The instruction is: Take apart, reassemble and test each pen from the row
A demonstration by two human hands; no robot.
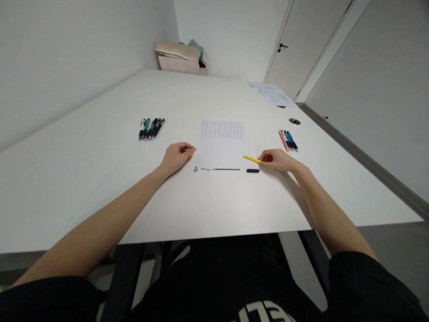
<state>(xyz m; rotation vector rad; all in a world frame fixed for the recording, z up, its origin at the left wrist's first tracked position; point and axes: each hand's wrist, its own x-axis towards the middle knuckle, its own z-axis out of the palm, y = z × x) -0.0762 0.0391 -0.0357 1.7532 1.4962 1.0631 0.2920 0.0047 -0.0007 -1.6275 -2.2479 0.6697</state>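
Observation:
My right hand (275, 159) pinches a yellow pen barrel (251, 158) at its right end. The barrel points left over the lower right of a printed paper sheet (221, 150). Along the sheet's lower edge lie a small silver pen tip (195, 169), a spring (205, 169), a thin dark ink refill (226, 169) and a black pen grip (252, 171), in a row. On the table at the sheet's left edge rests my left hand (177, 158), its fingers curled together with nothing seen in them. Part of a small dark thing under my right hand is hidden.
Several black, white and green pens (151, 129) lie at the left of the white table (100, 179). To the right are more coloured pens (288, 141) and a round metal table fitting (294, 121). Loose papers (273, 93) lie at the far right, and a box with folded cloth (179, 58) stands behind.

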